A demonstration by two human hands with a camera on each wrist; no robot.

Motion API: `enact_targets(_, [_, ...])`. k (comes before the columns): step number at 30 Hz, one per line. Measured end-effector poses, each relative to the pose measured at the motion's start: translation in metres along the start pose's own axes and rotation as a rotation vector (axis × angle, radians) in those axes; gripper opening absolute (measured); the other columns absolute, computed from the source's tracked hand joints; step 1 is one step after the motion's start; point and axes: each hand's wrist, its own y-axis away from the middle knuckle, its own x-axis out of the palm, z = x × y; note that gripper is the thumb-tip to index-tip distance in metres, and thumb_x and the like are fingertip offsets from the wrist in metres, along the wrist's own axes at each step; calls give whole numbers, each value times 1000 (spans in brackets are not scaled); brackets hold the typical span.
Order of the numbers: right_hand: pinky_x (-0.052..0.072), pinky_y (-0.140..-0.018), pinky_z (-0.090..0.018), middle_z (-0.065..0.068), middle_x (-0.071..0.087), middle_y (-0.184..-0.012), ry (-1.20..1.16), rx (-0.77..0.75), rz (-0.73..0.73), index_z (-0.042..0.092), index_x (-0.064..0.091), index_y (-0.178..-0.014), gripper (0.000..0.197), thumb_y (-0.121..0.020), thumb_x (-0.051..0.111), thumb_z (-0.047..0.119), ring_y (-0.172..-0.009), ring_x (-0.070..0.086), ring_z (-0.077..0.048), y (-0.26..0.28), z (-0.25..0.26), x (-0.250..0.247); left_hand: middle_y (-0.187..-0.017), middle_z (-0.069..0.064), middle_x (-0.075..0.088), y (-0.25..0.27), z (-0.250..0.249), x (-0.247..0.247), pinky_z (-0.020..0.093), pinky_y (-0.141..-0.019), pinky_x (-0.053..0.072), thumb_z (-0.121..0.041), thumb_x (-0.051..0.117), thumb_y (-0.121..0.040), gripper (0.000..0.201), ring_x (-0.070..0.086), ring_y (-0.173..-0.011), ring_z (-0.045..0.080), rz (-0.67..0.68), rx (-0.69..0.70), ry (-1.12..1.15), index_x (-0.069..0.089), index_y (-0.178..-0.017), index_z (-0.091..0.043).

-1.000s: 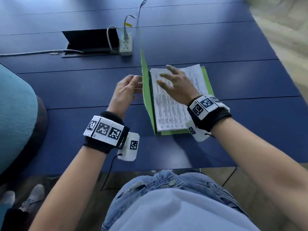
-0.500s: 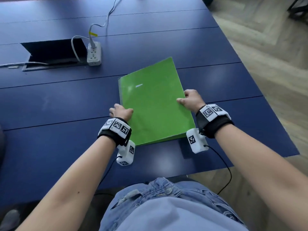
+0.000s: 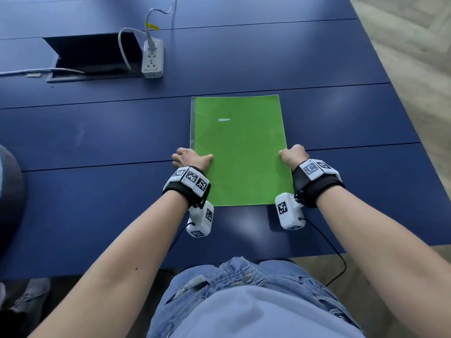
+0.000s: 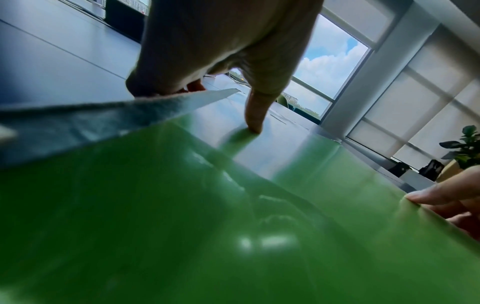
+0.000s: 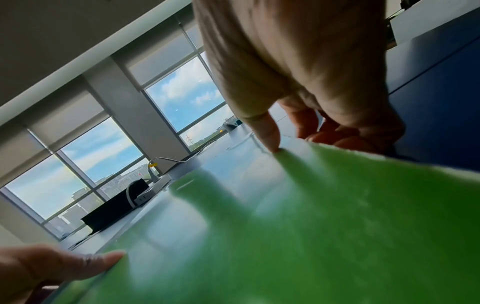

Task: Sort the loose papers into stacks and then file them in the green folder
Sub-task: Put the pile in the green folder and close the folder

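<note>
The green folder (image 3: 238, 152) lies closed and squared up on the blue table (image 3: 97, 132) in front of me. No papers show; the cover hides whatever is inside. My left hand (image 3: 192, 158) grips the folder's left edge, thumb on the cover and fingers curled under the spine side. My right hand (image 3: 291, 156) grips the right edge the same way. In the left wrist view my thumb presses the green folder (image 4: 233, 226), and the right hand's fingers (image 4: 446, 197) show at its far edge. In the right wrist view my thumb presses the folder's cover (image 5: 311, 216).
A white power strip (image 3: 152, 58) with a grey cable sits at the back beside an open black cable hatch (image 3: 97, 54). The table's right edge (image 3: 400, 98) borders a wooden floor. A rounded dark chair (image 3: 9, 191) is at the left.
A second ago the folder stood open with printed sheets inside, my right hand on them. The cover has closed, both hands took its side edges, and the folder has turned square to me.
</note>
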Motion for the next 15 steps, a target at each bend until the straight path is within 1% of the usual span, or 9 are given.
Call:
enact_targets(3, [35,-100,-35,-22,46,-135,-3,-48,-13,2,51,-111,25,-93,39,14,-126,42,-35,10,12,16,-142,21,31,-10,5,-15,36,-108,30,-28,70,-78,77,32,-133,33,21,6,49,25,-131,4])
enact_targets(5, [35,-97,-35,-23,47,-134,-29,-101,-19,2,50,-103,20,-96,34,13,-124,43,-35,21,28,31,-139,22,38,-20,12,-32,34,-106,34,-20,70,-80,59,40,-129,33,33,2,133,29,-117,-2])
enact_targets(6, [36,-94,-34,-23,47,-133,-44,-125,-13,3,48,-95,18,-97,32,12,-123,44,-34,27,37,39,-137,23,41,-25,18,-42,33,-105,36,-18,69,-80,52,43,-127,33,25,-9,152,26,-108,-6])
enact_targets(7, [36,-92,-33,-24,47,-132,-53,-152,-4,1,48,-93,18,-97,32,10,-122,44,-34,32,46,47,-136,23,42,-29,26,-53,33,-104,37,-17,69,-81,52,45,-126,33,11,-18,159,21,-102,-8])
enact_targets(8, [36,-89,-33,-24,47,-132,-55,-174,15,-2,48,-102,19,-96,32,8,-121,44,-34,39,55,55,-136,24,42,-34,34,-64,33,-104,37,-17,68,-82,54,45,-126,34,2,-23,157,18,-99,-9])
enact_targets(10, [36,-84,-31,-23,47,-131,-66,-240,61,-1,37,-128,34,-94,34,3,-119,45,-35,54,75,73,-137,25,40,-43,53,-87,34,-104,36,-19,67,-83,55,44,-126,35,-20,-32,153,15,-99,-10])
enact_targets(12, [38,-89,-33,-23,44,-133,-70,-308,116,6,22,-140,52,-90,37,-1,-119,45,-36,70,95,94,-139,25,39,-54,72,-111,34,-105,35,-20,65,-84,52,42,-128,34,-47,-54,143,19,-104,-11])
enact_targets(13, [38,-95,-35,-23,41,-135,-58,-349,135,7,17,-142,59,-89,39,-3,-121,44,-36,79,104,105,-140,25,37,-58,82,-123,33,-106,33,-20,65,-85,52,40,-130,34,-59,-67,137,22,-114,-11])
enact_targets(15, [33,-103,-36,-23,33,-140,-5,-413,184,7,12,-144,65,-87,42,-4,-126,39,-36,96,123,127,-144,24,34,-71,101,-144,34,-109,29,-21,63,-86,70,35,-135,33,-80,-107,114,19,-136,1])
